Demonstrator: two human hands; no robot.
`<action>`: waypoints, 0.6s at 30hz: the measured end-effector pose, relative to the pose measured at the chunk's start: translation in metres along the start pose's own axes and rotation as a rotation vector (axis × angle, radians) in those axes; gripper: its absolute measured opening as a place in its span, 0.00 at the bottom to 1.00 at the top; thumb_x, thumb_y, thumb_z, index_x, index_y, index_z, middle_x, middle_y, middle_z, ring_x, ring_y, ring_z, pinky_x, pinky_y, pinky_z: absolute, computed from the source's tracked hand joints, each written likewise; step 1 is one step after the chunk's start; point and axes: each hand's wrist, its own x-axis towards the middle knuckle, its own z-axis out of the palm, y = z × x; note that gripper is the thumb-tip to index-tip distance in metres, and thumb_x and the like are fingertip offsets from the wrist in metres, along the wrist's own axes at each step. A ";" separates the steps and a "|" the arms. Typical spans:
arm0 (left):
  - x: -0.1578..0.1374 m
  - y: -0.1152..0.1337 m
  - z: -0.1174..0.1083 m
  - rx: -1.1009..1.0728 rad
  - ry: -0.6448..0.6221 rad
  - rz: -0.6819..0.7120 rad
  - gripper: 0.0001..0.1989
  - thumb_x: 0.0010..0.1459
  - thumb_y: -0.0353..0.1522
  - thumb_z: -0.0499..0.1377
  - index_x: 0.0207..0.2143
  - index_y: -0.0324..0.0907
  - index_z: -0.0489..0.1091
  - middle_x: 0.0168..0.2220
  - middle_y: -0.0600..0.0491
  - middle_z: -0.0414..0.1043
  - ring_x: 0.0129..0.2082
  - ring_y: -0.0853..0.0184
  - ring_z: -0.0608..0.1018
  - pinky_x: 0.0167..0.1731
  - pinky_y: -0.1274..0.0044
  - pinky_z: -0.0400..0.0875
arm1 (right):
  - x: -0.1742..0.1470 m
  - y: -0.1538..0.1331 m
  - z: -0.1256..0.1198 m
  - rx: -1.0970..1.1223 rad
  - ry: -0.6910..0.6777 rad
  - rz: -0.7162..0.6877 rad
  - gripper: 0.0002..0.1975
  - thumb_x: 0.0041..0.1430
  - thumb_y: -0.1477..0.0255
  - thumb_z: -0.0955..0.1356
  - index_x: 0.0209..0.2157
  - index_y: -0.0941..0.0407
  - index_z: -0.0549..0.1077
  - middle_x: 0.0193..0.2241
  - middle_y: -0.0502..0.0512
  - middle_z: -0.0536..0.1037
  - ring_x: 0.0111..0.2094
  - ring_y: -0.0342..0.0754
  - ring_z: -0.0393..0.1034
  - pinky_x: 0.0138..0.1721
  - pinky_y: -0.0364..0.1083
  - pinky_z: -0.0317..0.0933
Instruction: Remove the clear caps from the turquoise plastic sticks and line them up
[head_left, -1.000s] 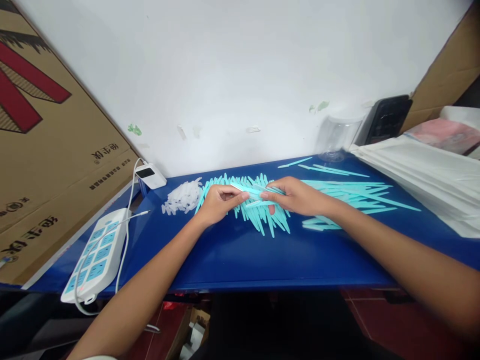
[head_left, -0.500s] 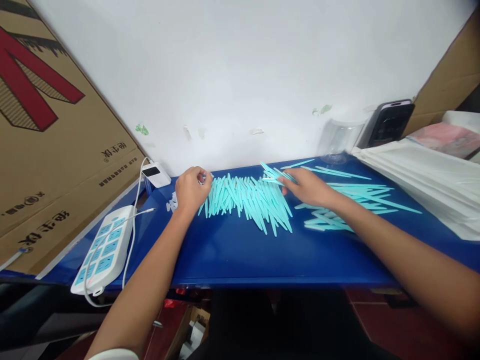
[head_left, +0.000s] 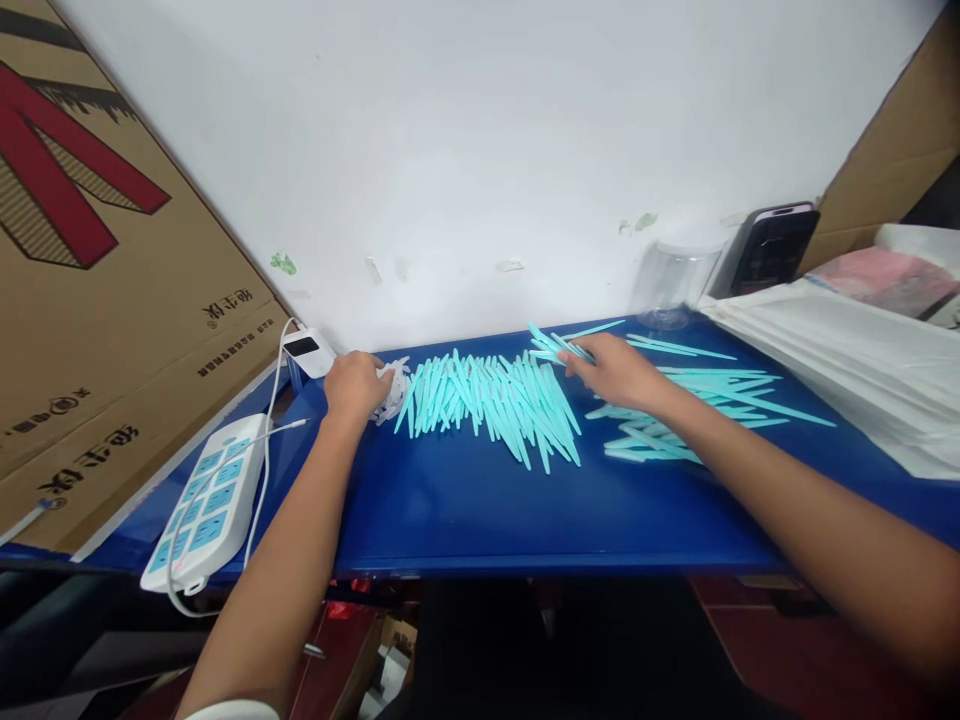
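At the left end of the row, my left hand [head_left: 355, 385] is at a small heap of pale translucent pieces [head_left: 391, 388]. Its fingers are curled and touch the heap; whether a piece is between them is hidden. My right hand [head_left: 609, 370] is closed round a small bundle of turquoise plastic sticks [head_left: 549, 345], their tips pointing up and left. Beneath and between the hands lies a long row of tapered turquoise sticks [head_left: 487, 400], overlapping on the blue table [head_left: 480, 515]. More turquoise sticks [head_left: 720, 395] lie to the right, partly behind my right forearm.
A white power strip [head_left: 206, 500] with cables and a small white device [head_left: 309, 352] stand at the left beside a large cardboard box [head_left: 150, 260]. A clear container [head_left: 675, 285], a dark phone-like object [head_left: 774, 250] and white bags [head_left: 825, 350] are at the right.
My left hand has moved left and slightly down, from the end of the stick row to the pale pieces, uncovering part of them. My right hand holds the bundle in nearly the same place.
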 end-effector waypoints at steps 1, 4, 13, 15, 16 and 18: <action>-0.002 0.004 0.000 -0.033 0.033 0.047 0.20 0.64 0.43 0.62 0.48 0.39 0.83 0.45 0.38 0.81 0.49 0.45 0.78 0.47 0.61 0.72 | -0.001 -0.001 0.000 0.012 -0.004 -0.008 0.18 0.72 0.63 0.63 0.28 0.56 0.72 0.24 0.54 0.76 0.27 0.49 0.68 0.33 0.47 0.54; -0.014 0.030 -0.001 -0.276 0.151 0.262 0.19 0.66 0.45 0.61 0.48 0.42 0.83 0.43 0.43 0.81 0.48 0.51 0.78 0.52 0.62 0.70 | -0.005 -0.007 0.004 0.102 0.001 -0.060 0.20 0.72 0.61 0.63 0.29 0.56 0.74 0.23 0.53 0.74 0.24 0.48 0.65 0.32 0.47 0.54; -0.086 0.131 -0.009 -1.152 -0.073 0.569 0.20 0.73 0.46 0.56 0.44 0.42 0.82 0.38 0.48 0.78 0.40 0.63 0.77 0.39 0.73 0.70 | -0.026 -0.038 0.024 0.610 0.010 -0.209 0.26 0.69 0.46 0.66 0.32 0.55 0.74 0.20 0.48 0.70 0.20 0.43 0.61 0.24 0.44 0.55; -0.092 0.137 -0.010 -1.215 -0.092 0.542 0.23 0.74 0.46 0.53 0.35 0.41 0.79 0.36 0.48 0.76 0.40 0.63 0.76 0.40 0.73 0.70 | -0.031 -0.046 0.027 0.646 -0.014 -0.244 0.27 0.68 0.45 0.66 0.31 0.55 0.73 0.20 0.48 0.71 0.20 0.42 0.61 0.24 0.43 0.56; -0.093 0.138 -0.010 -1.236 -0.094 0.524 0.24 0.74 0.46 0.53 0.32 0.41 0.77 0.35 0.48 0.75 0.40 0.63 0.76 0.40 0.72 0.70 | -0.034 -0.050 0.028 0.652 -0.026 -0.253 0.27 0.68 0.45 0.66 0.30 0.55 0.73 0.20 0.48 0.71 0.20 0.43 0.62 0.25 0.43 0.56; -0.095 0.139 -0.013 -1.275 -0.092 0.504 0.25 0.74 0.46 0.52 0.28 0.41 0.73 0.32 0.50 0.72 0.39 0.63 0.75 0.42 0.72 0.69 | -0.038 -0.055 0.028 0.653 -0.048 -0.256 0.28 0.68 0.45 0.66 0.30 0.56 0.74 0.19 0.48 0.70 0.21 0.43 0.64 0.25 0.43 0.58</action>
